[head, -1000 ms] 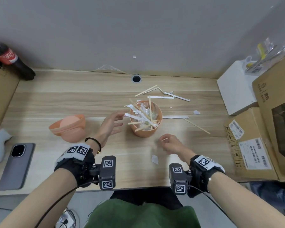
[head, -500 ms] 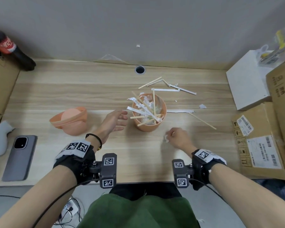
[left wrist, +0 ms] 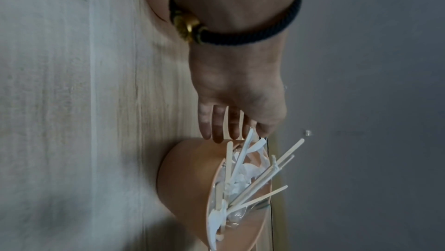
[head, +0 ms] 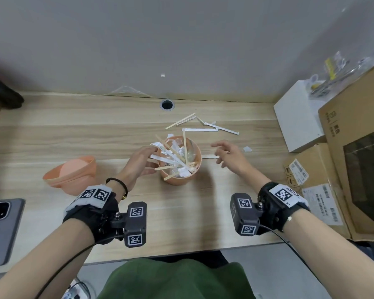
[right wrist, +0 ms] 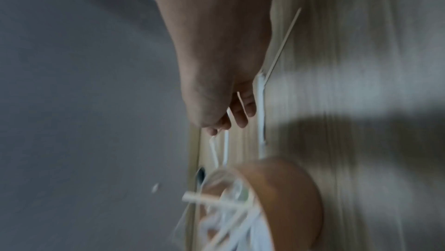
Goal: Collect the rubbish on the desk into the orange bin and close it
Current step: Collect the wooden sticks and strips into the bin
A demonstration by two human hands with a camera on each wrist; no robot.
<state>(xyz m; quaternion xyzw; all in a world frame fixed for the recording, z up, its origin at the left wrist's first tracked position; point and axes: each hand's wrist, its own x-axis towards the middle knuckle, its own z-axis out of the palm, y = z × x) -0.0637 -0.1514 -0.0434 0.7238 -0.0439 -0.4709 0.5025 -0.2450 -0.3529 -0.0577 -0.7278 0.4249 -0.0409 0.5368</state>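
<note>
The orange bin (head: 179,180) (left wrist: 187,179) (right wrist: 289,188) stands mid-desk, stuffed with wooden sticks and white paper scraps that poke over its rim. My left hand (head: 144,159) (left wrist: 216,133) rests with straight fingers against the bin's left side. Just right of the bin hovers my right hand (head: 225,153) (right wrist: 231,116), fingers spread and empty, above a white paper strip (head: 207,156) (right wrist: 261,103). More sticks and strips (head: 203,126) lie behind the bin, and a small white scrap (head: 247,149) lies to the right. The orange lid (head: 71,175) lies upside down on the left.
A grey phone (head: 2,229) lies at the front left and a cola bottle (head: 0,91) at the back left. Cardboard boxes (head: 354,169) and a white box (head: 296,117) crowd the right side. A cable hole (head: 166,104) sits near the wall.
My right hand pinched a white scrap off the front of the desk, went up to the bin and now is open beside it, without the scrap. My left hand closed in onto the bin's side.
</note>
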